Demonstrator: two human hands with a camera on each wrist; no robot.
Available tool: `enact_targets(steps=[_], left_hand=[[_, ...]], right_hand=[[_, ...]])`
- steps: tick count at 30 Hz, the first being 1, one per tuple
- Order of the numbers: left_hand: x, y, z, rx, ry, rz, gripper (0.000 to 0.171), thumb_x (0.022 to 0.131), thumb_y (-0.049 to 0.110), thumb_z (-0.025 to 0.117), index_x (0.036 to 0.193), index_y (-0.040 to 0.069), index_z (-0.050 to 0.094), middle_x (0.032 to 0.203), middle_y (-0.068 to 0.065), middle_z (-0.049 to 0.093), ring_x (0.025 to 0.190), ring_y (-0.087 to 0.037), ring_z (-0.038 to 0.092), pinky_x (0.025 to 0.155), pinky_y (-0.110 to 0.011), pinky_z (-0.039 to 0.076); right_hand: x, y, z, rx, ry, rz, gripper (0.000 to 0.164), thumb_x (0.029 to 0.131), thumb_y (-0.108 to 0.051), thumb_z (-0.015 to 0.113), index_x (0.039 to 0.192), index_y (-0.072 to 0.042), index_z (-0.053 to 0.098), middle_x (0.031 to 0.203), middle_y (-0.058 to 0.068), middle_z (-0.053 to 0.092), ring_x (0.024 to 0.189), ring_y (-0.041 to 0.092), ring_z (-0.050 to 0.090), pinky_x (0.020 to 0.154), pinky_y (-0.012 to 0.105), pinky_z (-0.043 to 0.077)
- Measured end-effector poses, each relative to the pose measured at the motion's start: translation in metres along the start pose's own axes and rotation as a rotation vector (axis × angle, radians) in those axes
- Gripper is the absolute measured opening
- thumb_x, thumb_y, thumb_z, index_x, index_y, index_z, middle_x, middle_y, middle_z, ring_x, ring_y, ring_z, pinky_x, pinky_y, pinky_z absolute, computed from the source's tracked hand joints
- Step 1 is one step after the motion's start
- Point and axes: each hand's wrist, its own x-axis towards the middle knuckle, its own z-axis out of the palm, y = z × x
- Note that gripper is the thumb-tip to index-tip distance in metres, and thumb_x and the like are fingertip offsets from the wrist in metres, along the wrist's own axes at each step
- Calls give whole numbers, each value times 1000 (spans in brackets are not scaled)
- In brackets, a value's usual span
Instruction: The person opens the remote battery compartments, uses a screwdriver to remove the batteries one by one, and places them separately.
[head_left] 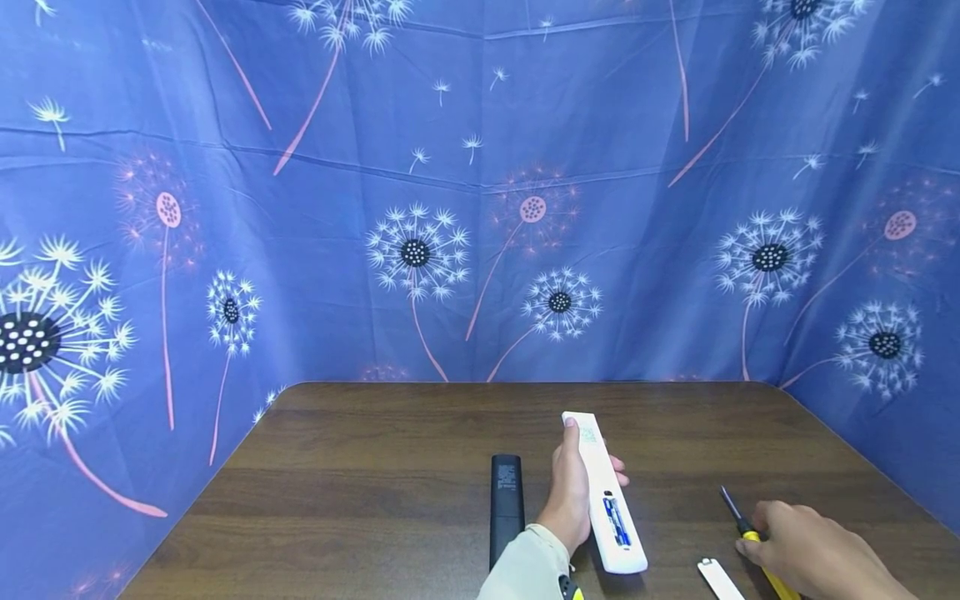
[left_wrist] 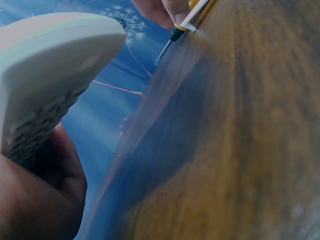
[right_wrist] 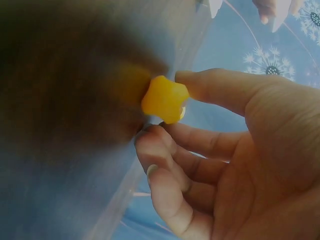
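My left hand (head_left: 572,492) grips a white remote control (head_left: 598,475), back side up, thumb along its edge. Its battery compartment is uncovered, and blue batteries (head_left: 617,522) show inside. From the left wrist, rows of buttons (left_wrist: 47,117) appear on the remote's underside. At the right, my right hand (head_left: 821,546) pinches a screwdriver (head_left: 772,575) with a yellow handle between thumb and fingers, close over the table. Its dark shaft points away from me. The right wrist view shows the handle's lobed yellow end (right_wrist: 165,99) between thumb and fingertips.
A black remote control (head_left: 507,504) lies face down on the brown wooden table (head_left: 360,500), left of my left hand. A small white battery cover (head_left: 720,578) lies beside the screwdriver. Blue cloth (head_left: 480,208) with dandelion prints hangs behind and along the table's sides.
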Motion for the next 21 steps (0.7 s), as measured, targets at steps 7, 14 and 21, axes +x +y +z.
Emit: enact_targets(steps=[7, 14, 21], left_hand=[[0, 0, 0, 8, 3, -5, 70, 98, 70, 33, 114, 6, 56, 76, -10, 67, 60, -21, 67, 61, -32, 47], [1, 0, -1, 6, -7, -8, 72, 99, 69, 33, 118, 3, 54, 77, -10, 67, 60, -21, 67, 61, -32, 47], [1, 0, -3, 16, -18, -12, 73, 99, 69, 32, 120, 3, 53, 79, -11, 68, 62, -21, 68, 62, -32, 47]], right_hand=[[-2, -10, -4, 1, 33, -23, 31, 89, -38, 73, 83, -12, 59, 73, -1, 50, 71, 23, 50, 60, 49, 39], [-4, -11, -3, -29, 124, -74, 20, 88, -28, 74, 83, -14, 60, 77, 2, 54, 73, 25, 53, 58, 55, 42], [-4, -11, 1, -24, 157, -84, 20, 87, -23, 72, 77, -17, 56, 76, 4, 54, 71, 25, 52, 58, 53, 41]])
